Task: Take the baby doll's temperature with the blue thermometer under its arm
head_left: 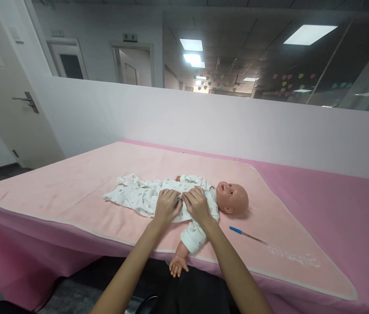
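A baby doll point(232, 198) lies on its back across the table, head to the right. It wears a white patterned baby outfit point(138, 196), whose leg part spreads flat to the left. On the doll's front, my left hand point(167, 204) pinches the outfit's cloth. Close beside it, my right hand point(197, 203) pinches the same cloth, fingertips nearly meeting the left ones. What fastening, if any, lies between the fingers is too small to make out. One doll arm point(179, 259) hangs over the table's near edge, below my right wrist.
A pen with a blue cap point(246, 234) lies right of the doll's arm. A light pink mat point(73, 183) covers much of the table, over a darker pink cloth point(361, 209). A white wall point(237, 126) with a window stands behind; a door point(11, 91) is at left.
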Demonstrator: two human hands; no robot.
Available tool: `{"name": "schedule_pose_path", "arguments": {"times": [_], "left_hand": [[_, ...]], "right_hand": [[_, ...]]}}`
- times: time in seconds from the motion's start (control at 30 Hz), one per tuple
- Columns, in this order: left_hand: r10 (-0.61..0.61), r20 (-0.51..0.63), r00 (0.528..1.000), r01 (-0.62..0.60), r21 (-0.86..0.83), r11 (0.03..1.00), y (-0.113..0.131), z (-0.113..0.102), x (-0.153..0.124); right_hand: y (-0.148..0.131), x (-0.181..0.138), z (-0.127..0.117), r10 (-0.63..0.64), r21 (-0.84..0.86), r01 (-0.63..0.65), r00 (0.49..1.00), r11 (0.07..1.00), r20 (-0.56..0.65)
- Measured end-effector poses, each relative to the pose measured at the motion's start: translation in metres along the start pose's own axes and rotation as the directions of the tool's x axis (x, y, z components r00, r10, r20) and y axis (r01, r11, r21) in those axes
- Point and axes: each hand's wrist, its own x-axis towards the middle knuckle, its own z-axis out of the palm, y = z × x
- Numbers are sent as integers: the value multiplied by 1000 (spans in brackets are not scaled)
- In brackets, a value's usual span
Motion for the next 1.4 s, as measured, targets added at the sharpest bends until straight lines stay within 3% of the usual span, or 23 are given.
{"name": "schedule_pose_path", "arguments": {"times": [0.2,0.5,0.87,1.17,1.4], "left_hand": [[-100,-53,994,85,-235,968,-5,4,-2],[-255,23,967,243,-395,886,-7,2,-1],[-268,42,962,264,-381,886,-4,-3,1],[-145,-102,984,127,-162,979,1,-9,-1],[-69,-19,997,68,-14,998,4,-7,2]], "right_hand": [[1,0,1,7,-14,-7,1000,1000,-6],[1,-1,2,-2,-16,2,1000,1000,-9],[-1,-1,1,-8,-50,9,1000,999,10],[1,0,1,58,-28,-58,998,998,-15],[1,-2,2,58,-50,-58,998,997,-8]]}}
